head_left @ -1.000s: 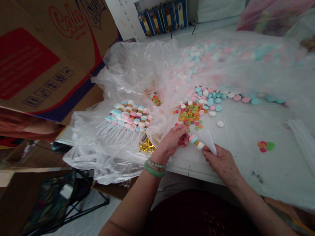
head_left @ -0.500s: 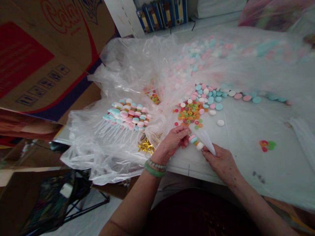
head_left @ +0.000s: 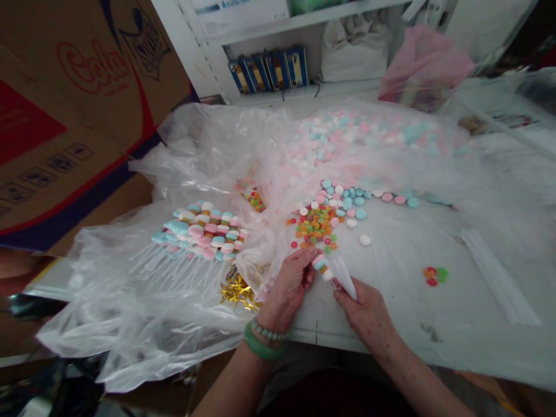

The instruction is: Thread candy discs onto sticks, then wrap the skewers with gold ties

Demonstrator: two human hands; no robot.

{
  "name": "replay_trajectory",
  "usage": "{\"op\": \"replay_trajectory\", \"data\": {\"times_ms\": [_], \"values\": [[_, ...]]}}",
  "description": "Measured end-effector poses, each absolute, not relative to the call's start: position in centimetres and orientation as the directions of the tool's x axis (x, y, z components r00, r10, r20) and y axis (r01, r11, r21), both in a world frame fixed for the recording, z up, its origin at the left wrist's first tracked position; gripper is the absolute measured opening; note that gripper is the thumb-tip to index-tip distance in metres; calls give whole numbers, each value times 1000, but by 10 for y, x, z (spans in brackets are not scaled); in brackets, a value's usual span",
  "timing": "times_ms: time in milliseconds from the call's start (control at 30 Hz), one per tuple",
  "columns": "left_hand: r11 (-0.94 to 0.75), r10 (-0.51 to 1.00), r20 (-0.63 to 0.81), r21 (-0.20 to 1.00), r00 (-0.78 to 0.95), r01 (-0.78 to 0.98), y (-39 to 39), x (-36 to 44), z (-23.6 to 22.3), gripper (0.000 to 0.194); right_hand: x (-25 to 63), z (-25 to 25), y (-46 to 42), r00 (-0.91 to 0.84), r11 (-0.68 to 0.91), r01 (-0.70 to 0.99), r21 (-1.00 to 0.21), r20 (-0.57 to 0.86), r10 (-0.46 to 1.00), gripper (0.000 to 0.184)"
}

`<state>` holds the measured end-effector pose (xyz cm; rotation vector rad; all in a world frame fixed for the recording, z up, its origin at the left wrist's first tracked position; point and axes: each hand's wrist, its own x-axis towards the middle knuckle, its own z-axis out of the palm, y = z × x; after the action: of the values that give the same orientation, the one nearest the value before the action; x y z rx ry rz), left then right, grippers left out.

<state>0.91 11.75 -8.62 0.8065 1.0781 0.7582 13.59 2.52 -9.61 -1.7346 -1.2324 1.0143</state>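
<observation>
My left hand (head_left: 290,285) is pinched on the candy end of a small clear cone bag (head_left: 341,273) that holds a short stack of pink, blue and white candy discs (head_left: 321,266). My right hand (head_left: 364,308) grips the open end of that same bag near the table's front edge. Just beyond my fingers lies a heap of small coloured ring candies (head_left: 315,225), and behind it loose pastel discs (head_left: 347,201).
Finished cone bags of candy (head_left: 204,231) lie in rows on a big clear plastic sheet (head_left: 143,301) to the left, beside gold twist ties (head_left: 237,291). Cardboard boxes (head_left: 65,116) stand left. Empty cone bags (head_left: 495,278) and a few ring candies (head_left: 434,274) lie right.
The view has tilted up, so hands and table sit lower in the picture and a shelf shows at the back. Both hands keep the same grip on the cone bag.
</observation>
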Motion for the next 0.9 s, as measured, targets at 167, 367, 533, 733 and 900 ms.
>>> {"op": "replay_trajectory", "data": {"times_ms": [167, 367, 533, 733, 900], "values": [[475, 842, -441, 879, 312, -38, 110, 17, -83, 36, 137, -94, 25, 300, -302, 367, -880, -196, 934, 19], [474, 816, -458, 879, 353, 43, 98, 33, -83, 38, 142, -96, 31, 318, -333, 247, -910, -249, 915, 17], [326, 863, -403, 905, 306, 274, 112, 50, -80, 45, 169, -91, 27, 362, -414, -130, -901, -432, 826, 17], [-425, 904, 193, 491, 381, 760, 168, 70, -73, 21, 191, -93, 25, 573, -250, -375, -892, -436, 695, 26], [-569, 815, 199, 95, 544, 817, 186, 76, -79, 26, 192, -95, 27, 558, -234, -401, -885, -439, 704, 25]]}}
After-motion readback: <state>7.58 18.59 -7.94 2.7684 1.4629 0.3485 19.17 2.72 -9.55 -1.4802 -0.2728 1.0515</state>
